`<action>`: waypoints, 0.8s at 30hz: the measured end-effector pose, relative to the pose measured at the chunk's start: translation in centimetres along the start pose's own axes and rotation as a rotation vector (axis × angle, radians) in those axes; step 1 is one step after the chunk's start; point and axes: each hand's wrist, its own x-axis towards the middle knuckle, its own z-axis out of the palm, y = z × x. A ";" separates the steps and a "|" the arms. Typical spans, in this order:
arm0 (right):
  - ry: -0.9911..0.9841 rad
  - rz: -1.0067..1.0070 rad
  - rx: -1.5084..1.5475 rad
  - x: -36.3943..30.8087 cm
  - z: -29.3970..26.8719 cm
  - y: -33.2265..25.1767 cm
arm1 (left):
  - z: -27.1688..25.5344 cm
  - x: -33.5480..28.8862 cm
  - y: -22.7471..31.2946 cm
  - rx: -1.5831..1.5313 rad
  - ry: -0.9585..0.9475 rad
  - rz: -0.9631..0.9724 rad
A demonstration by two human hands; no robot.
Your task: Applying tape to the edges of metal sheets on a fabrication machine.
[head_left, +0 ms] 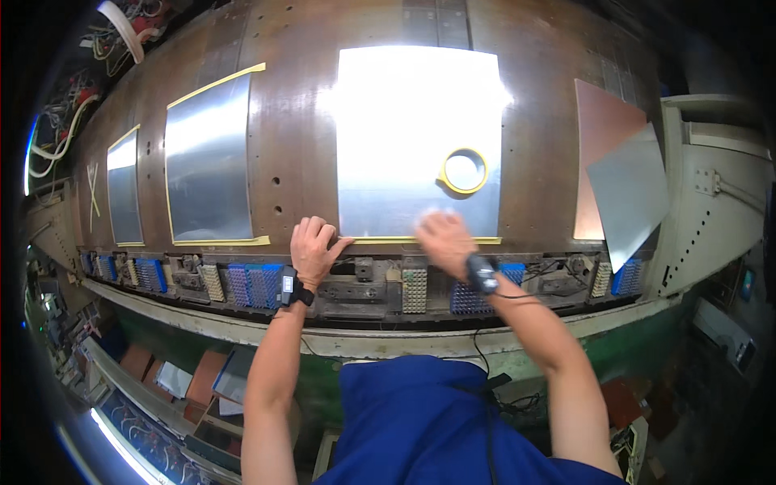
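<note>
A shiny metal sheet (pixel 380 194) lies on the brown table in front of me, bright with glare over its upper part. Yellow tape (pixel 380 240) runs along its near edge. At the left end of this strip my left hand (pixel 314 246) rests with its fingers on the table and its thumb stretched out to the tape. My right hand (pixel 447 241) is over the strip's right half, its fingers smeared by motion, so what they hold, if anything, cannot be made out. A roll of yellow tape (pixel 484 172) lies flat on the sheet's right side.
To the left lie two more metal sheets, a larger one (pixel 210 162) and a narrow one (pixel 124 194), with yellow tape along edges. At the right a grey sheet (pixel 630 194) overlaps a copper-coloured one (pixel 602 121). Blue studded blocks (pixel 265 284) line the table's near edge.
</note>
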 end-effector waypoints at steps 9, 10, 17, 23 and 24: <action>0.034 0.267 0.056 -11.4 -5.8 10.0 | 7.8 4.8 12.2 -0.175 -0.063 0.266; 0.082 0.316 0.158 -11.4 -6.2 10.3 | 8.7 5.3 14.1 -0.181 -0.056 0.269; 0.349 0.510 0.308 -8.2 -9.9 10.8 | 11.8 7.4 21.4 -0.159 -0.025 0.257; 0.352 0.166 0.062 -1.4 -8.2 9.0 | 11.8 7.3 23.0 -0.128 0.025 0.073; 0.319 0.156 0.072 -1.0 -7.3 9.1 | 11.7 7.3 22.8 -0.166 0.026 0.097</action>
